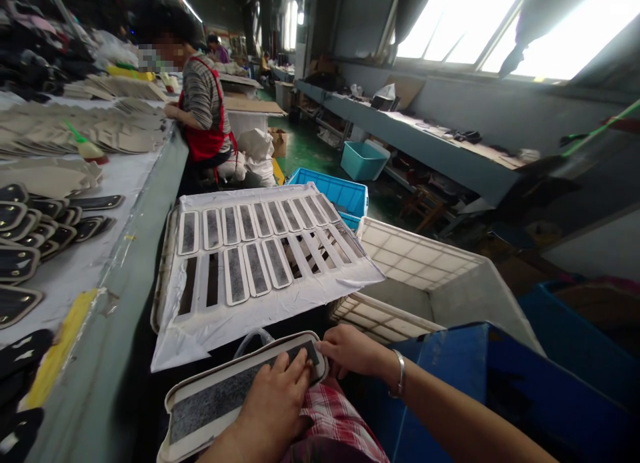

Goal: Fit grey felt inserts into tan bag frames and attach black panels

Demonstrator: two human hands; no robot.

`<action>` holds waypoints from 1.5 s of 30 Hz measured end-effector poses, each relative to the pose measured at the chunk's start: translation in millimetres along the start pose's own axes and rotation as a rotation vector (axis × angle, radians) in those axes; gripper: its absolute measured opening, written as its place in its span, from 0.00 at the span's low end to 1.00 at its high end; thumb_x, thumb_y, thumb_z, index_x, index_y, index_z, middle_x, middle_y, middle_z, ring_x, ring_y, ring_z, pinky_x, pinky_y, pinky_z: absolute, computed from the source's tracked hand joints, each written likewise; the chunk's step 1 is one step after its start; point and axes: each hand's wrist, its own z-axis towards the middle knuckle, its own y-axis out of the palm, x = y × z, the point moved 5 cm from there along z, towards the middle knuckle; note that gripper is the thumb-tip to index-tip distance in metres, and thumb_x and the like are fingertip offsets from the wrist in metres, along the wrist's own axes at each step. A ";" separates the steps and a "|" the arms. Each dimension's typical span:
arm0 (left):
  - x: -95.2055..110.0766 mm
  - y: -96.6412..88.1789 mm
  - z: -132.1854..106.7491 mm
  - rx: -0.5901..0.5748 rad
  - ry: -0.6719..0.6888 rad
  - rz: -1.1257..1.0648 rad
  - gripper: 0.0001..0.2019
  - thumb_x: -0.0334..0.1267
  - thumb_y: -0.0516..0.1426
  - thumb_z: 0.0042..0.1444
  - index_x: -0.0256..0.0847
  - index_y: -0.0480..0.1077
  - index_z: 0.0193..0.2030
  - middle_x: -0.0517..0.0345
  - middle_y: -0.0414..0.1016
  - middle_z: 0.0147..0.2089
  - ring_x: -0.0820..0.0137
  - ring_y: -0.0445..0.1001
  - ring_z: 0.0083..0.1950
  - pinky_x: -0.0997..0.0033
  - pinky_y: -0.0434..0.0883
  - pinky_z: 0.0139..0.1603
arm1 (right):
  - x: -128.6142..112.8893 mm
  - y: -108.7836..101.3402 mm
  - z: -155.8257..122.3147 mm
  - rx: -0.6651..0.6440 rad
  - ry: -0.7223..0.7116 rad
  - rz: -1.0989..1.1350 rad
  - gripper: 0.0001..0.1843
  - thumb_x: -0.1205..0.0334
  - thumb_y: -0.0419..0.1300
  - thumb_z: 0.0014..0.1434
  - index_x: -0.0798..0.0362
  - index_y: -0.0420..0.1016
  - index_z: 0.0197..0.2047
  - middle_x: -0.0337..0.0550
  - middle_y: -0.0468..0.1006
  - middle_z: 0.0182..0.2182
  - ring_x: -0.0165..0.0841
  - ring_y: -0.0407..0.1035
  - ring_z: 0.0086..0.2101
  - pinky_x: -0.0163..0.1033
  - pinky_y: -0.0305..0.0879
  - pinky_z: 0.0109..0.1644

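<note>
A long cream-edged piece with a grey felt strip [220, 396] lies across my lap at the bottom of the view. My left hand [273, 403] rests flat on its grey middle, fingers stretched toward the far end. My right hand [350, 349] pinches the rounded far end of the same piece, fingers curled round its edge. A metal bangle sits on my right wrist. Just beyond my hands lies a white sheet [260, 263] with rows of slots, some filled with grey strips and several empty.
A long worktable [100, 263] on the left carries black shaped pieces [30, 236] and beige cut-outs. A person in a red apron [203, 109] works further along it. White crate [430, 283], blue bins [335, 193] and a blue box [475, 383] stand to the right.
</note>
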 end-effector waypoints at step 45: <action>-6.1 7.4 2.4 0.032 0.017 -0.108 0.37 0.55 0.58 0.46 0.41 0.58 0.62 0.47 0.55 0.65 0.47 0.60 0.56 0.47 0.66 0.48 | 35.7 50.4 28.4 -0.443 0.131 1.204 0.22 0.54 0.69 0.42 0.56 0.61 0.29 0.31 0.67 0.15 0.21 0.61 0.16 0.26 0.59 0.20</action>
